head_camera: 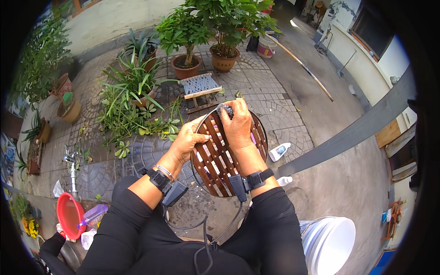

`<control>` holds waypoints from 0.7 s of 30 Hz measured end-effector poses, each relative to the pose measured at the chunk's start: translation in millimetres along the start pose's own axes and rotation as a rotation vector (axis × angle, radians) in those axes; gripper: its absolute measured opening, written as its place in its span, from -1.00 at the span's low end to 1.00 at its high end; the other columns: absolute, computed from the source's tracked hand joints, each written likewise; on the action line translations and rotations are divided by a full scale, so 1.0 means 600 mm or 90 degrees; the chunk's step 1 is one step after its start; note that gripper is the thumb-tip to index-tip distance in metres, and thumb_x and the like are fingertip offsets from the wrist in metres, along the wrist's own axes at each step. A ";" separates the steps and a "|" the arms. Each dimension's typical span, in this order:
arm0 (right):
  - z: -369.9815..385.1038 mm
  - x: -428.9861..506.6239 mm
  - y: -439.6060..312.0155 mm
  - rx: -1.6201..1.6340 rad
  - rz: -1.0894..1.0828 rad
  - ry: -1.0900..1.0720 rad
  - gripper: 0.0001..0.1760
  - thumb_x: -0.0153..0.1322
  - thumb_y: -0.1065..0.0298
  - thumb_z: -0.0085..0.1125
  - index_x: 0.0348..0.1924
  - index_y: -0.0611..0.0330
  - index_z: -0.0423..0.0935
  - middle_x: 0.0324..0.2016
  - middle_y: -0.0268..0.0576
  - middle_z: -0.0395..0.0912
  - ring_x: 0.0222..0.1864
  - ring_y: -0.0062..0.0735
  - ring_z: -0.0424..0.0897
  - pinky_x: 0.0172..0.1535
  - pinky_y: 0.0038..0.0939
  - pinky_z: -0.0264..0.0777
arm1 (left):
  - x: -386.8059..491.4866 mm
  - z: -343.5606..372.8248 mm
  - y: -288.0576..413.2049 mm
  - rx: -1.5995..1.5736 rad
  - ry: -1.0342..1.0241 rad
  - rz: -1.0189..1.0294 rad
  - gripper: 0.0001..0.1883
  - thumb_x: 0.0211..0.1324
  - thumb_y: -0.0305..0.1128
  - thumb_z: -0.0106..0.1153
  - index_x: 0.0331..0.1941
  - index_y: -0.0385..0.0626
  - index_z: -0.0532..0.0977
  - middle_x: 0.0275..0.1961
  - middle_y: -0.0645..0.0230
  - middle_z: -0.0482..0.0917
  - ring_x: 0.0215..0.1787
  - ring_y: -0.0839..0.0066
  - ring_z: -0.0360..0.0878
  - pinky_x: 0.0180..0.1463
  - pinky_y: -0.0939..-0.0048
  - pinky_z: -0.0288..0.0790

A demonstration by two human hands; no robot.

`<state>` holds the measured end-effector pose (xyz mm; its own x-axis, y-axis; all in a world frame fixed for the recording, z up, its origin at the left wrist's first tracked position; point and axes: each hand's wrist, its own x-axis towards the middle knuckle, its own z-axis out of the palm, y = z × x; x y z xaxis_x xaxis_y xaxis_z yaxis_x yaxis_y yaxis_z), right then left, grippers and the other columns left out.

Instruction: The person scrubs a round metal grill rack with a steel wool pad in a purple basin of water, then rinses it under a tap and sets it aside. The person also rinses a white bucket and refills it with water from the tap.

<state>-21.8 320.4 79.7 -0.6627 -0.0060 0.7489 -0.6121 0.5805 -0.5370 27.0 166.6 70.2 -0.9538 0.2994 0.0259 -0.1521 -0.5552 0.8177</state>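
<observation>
A round rack of dark wooden slats with a metal rim (213, 161) is held up in front of me, tilted. My left hand (190, 139) grips its left edge, thumb on the slats and fingers behind. My right hand (237, 120) presses a grey scouring pad (225, 110), seemingly metal wool, against the upper rim. Both wrists wear black straps with small boxes, and a cable hangs between them. To the right of the rack a white plastic bottle (280, 151) lies on the ground, with another white bottle (284, 180) partly hidden below it.
A low stool with a woven seat (200, 85) stands beyond the rack, before potted plants (224, 62). Cut leafy stems (144, 125) lie ahead left. A water tap (73, 172) and red basin (70, 216) are at left, white buckets (331, 245) at lower right. A grey strap crosses the right side.
</observation>
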 end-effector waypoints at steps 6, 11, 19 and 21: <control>0.013 -0.021 -0.019 0.044 -0.097 -0.157 -0.81 0.24 0.56 0.30 -0.29 0.27 0.54 -0.33 0.00 0.52 -0.20 0.06 0.57 -0.11 -0.17 0.47 | 0.007 -0.019 -0.004 0.100 0.009 -0.011 -0.31 -0.05 -0.80 -0.04 0.29 -0.24 0.37 0.02 0.35 0.61 -0.04 0.55 0.64 0.06 0.50 0.55; 0.015 -0.026 -0.013 0.008 -0.040 -0.037 -0.80 0.24 0.60 0.27 -0.27 0.24 0.55 -0.32 -0.03 0.53 -0.20 0.01 0.56 -0.13 -0.18 0.48 | 0.006 -0.028 -0.012 0.099 -0.002 -0.018 -0.21 -0.03 -0.81 -0.02 0.41 -0.23 0.22 0.14 0.26 0.55 0.03 0.53 0.60 0.12 0.52 0.51; 0.001 -0.029 -0.009 0.064 -0.071 -0.137 -0.78 0.23 0.60 0.29 -0.26 0.25 0.54 -0.30 -0.02 0.53 -0.20 0.02 0.58 -0.14 -0.18 0.49 | 0.006 -0.037 -0.007 0.156 0.023 -0.059 -0.17 -0.04 -0.79 0.02 0.44 -0.27 0.14 0.20 0.23 0.52 0.12 0.52 0.55 0.16 0.54 0.45; 0.000 -0.031 -0.021 0.032 0.032 -0.056 -0.80 0.23 0.61 0.28 -0.28 0.25 0.55 -0.28 -0.02 0.53 -0.20 0.05 0.58 -0.13 -0.19 0.50 | 0.007 -0.036 -0.008 0.130 -0.004 -0.060 -0.17 -0.04 -0.78 0.04 0.43 -0.28 0.15 0.20 0.25 0.52 0.12 0.52 0.55 0.17 0.52 0.44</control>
<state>-1.6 313.3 72.6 -0.7267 -0.0507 0.6850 -0.5968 0.5405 -0.5931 18.2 153.8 54.2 -0.9362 0.3474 -0.0527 -0.1838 -0.3564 0.9161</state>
